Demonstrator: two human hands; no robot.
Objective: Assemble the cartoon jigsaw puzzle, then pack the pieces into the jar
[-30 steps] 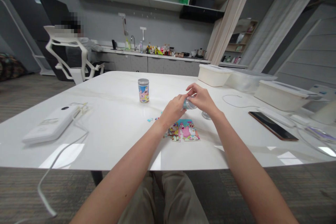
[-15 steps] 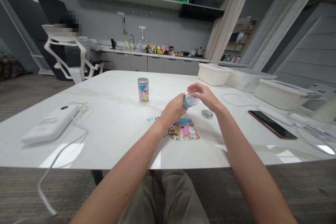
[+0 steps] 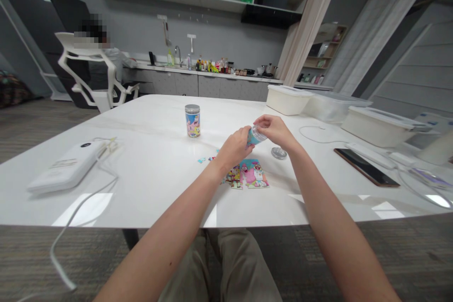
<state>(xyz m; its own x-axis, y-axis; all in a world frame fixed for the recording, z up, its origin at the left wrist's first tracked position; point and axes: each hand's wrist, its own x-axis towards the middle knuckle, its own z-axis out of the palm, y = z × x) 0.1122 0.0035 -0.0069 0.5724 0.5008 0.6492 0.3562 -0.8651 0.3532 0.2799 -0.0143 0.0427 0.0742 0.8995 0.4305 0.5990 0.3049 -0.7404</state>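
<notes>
My left hand [image 3: 236, 147] is wrapped around a clear jar with a blue printed label [image 3: 254, 137], tilted with its mouth to the right. At that mouth my right hand [image 3: 274, 130] has its fingers bent together; the tips are partly hidden, and I cannot make out what is in them. Below the hands lies a partly joined cartoon jigsaw puzzle [image 3: 255, 174], some of it covered by my left hand. A few loose puzzle pieces [image 3: 201, 160] lie to its left. Beside my right wrist rests a round silver lid [image 3: 279, 153].
A second jar with a silver lid [image 3: 193, 121] stands upright farther back. A white power bank [image 3: 65, 166] with cables lies left; a dark phone [image 3: 364, 167] lies right. Lidded plastic boxes [image 3: 288, 101] line the right back. A person sits on a white chair [image 3: 106, 73] beyond the table.
My right hand has moved slightly left and closed its fingers in at the jar's mouth. My left hand still holds the jar at much the same spot.
</notes>
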